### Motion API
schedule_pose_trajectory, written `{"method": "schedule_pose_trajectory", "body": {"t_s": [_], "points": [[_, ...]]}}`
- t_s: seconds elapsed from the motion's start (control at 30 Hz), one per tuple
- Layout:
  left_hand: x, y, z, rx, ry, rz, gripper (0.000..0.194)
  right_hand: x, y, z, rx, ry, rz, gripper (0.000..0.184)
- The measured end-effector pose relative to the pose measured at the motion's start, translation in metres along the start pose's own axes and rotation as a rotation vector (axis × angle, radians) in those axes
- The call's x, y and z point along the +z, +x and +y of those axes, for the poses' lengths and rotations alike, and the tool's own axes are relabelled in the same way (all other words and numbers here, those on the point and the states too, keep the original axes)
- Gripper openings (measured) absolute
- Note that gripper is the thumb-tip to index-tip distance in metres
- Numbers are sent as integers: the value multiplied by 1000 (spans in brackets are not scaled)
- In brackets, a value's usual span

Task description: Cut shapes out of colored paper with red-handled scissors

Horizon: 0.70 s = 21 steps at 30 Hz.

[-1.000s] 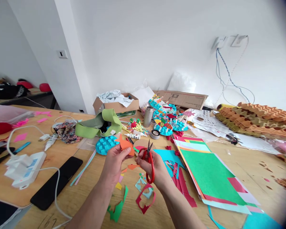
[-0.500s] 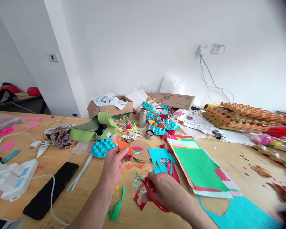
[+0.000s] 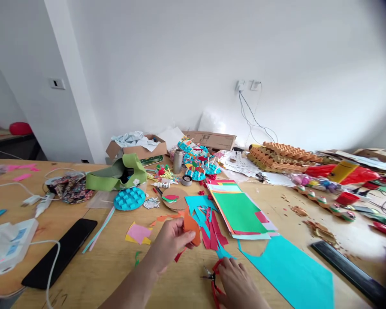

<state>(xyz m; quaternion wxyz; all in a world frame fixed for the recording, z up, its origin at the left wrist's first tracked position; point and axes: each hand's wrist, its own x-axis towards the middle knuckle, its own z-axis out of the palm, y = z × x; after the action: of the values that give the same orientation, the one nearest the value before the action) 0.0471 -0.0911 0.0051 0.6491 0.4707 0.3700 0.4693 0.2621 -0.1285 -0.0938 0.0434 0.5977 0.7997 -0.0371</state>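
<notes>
My left hand [image 3: 169, 242] pinches an orange paper cutout [image 3: 191, 228] between thumb and fingers, held above the table. Low in the view, my right hand [image 3: 239, 285] is on red-handled scissors [image 3: 216, 268], whose short blades point left and look slightly apart. Whether the scissors rest on the wood cannot be made out. Just beyond both hands are red paper scraps [image 3: 215, 229] and blue paper pieces [image 3: 196, 201]. A round cardboard disc [image 3: 180, 202] with a red and green paper shape lies behind the orange cutout.
Coloured sheets [image 3: 241, 210] and a large blue sheet [image 3: 292, 270] lie to the right. On the left are a black phone [image 3: 61, 251], a white power strip [image 3: 14, 246] and a blue textured oval [image 3: 129, 198]. Egg trays [image 3: 276, 156] are stacked at the back right.
The view has turned right. My left hand has brought the orange cutout rightward, now more upright. My right hand has lowered with the scissors, and pink and yellow paper shows left of my hand.
</notes>
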Motion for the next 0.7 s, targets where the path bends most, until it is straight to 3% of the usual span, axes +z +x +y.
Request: {"method": "schedule_pose_trajectory", "body": {"t_s": [0.1, 0.2, 0.33, 0.4, 0.47, 0.6, 0.7], "points": [[-3, -16, -9, -47, 47, -18, 30, -13, -1, -6, 49, 42, -63, 26], [-12, -31, -28, -101, 86, -3, 28, -22, -5, -6, 116, 190, -33, 19], [-20, -52, -60, -205, 196, -14, 17, -23, -15, -10, 99, 808, 104, 30], [-19, -62, -69, -256, 313, -81, 12, -17, -19, -19, -7, 1178, 94, 51], [-16, -69, -71, -300, 442, -135, 10, -10, -21, -32, -74, 1402, 24, 66], [-15, -75, -67, -347, 601, -211, 5, -7, -22, -56, 4, 1486, -102, 45], [-19, -72, -71, -342, 550, -301, 5, -16, -23, -66, 68, 1509, -55, 36]]}}
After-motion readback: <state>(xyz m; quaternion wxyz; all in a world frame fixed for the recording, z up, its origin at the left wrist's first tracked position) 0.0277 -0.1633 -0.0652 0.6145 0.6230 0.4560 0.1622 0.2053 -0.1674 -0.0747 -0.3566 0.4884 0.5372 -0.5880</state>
